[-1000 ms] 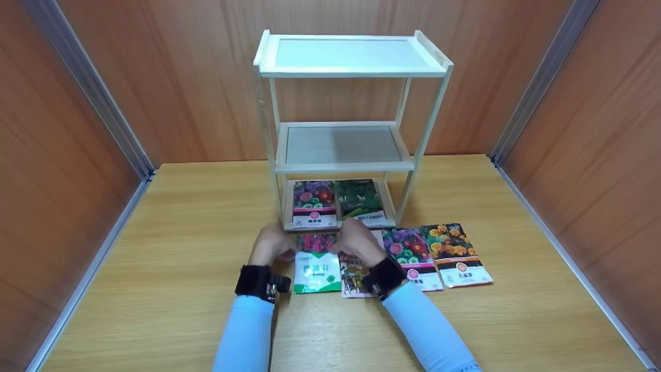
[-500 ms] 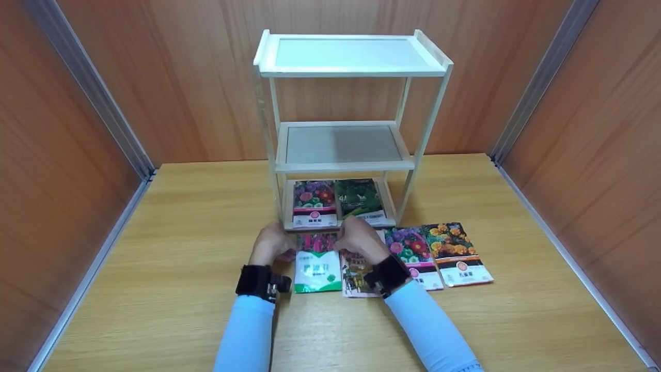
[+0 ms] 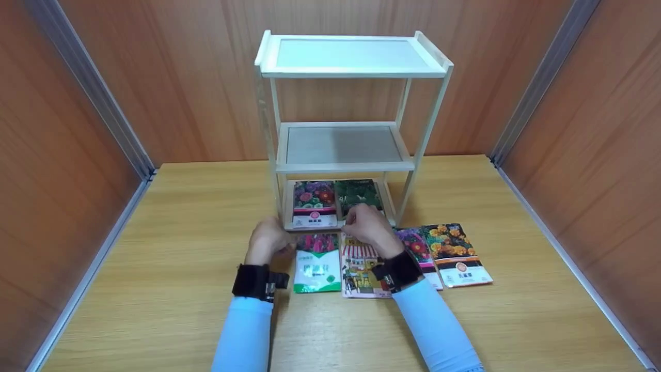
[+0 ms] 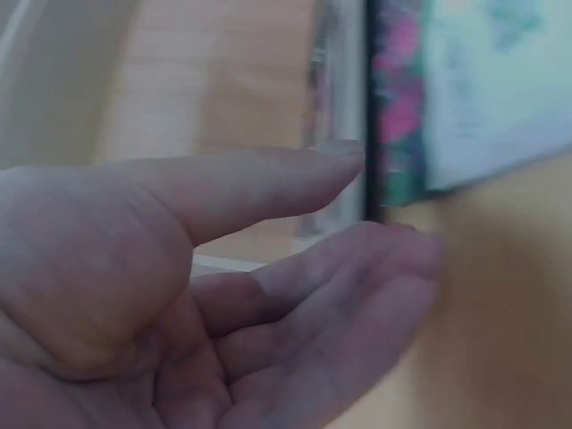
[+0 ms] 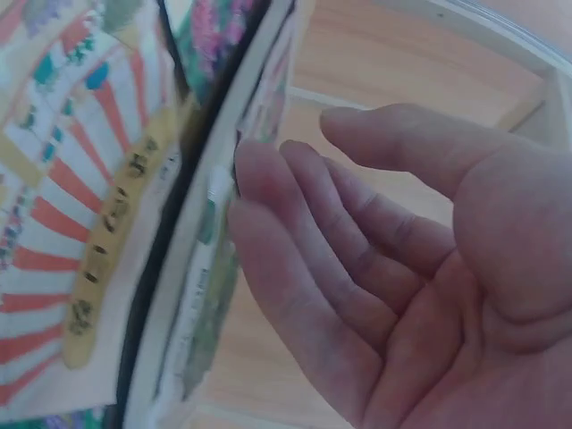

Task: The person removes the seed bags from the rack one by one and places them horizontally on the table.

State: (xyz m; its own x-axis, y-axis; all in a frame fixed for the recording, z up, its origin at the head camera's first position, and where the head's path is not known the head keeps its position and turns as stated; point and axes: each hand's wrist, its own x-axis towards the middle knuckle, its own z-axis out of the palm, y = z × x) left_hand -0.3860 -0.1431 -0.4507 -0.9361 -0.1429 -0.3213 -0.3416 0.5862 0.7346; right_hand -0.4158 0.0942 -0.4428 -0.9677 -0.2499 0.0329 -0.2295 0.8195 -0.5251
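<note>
Just left of the seed packet with pink flowers and a green-and-white lower half (image 3: 317, 271), my left hand (image 3: 268, 240) hovers with thumb and fingers apart. Nothing lies between them in the left wrist view. My right hand (image 3: 369, 225) is over the front edge of the bottom shelf, overlapping the dark green packet (image 3: 355, 191) there. Its fingers are loosely bent and hold nothing in the right wrist view. Below it on the table lies a packet with a red-and-white striped awning (image 3: 356, 268), partly under the wrist. A mixed-flower packet (image 3: 315, 199) lies on the shelf's left half.
A white three-tier rack (image 3: 346, 168) stands at the table's back, its legs rising around the bottom shelf. Right of the right wrist lie another mixed-flower packet (image 3: 417, 248), partly covered, and an orange-flower packet (image 3: 457, 253). Wooden walls (image 3: 206, 82) enclose the table.
My right hand has moved away from the pink-flower packet, up and to the right, uncovering more of the striped packet. My left hand has shifted slightly left, off the pink-flower packet's edge.
</note>
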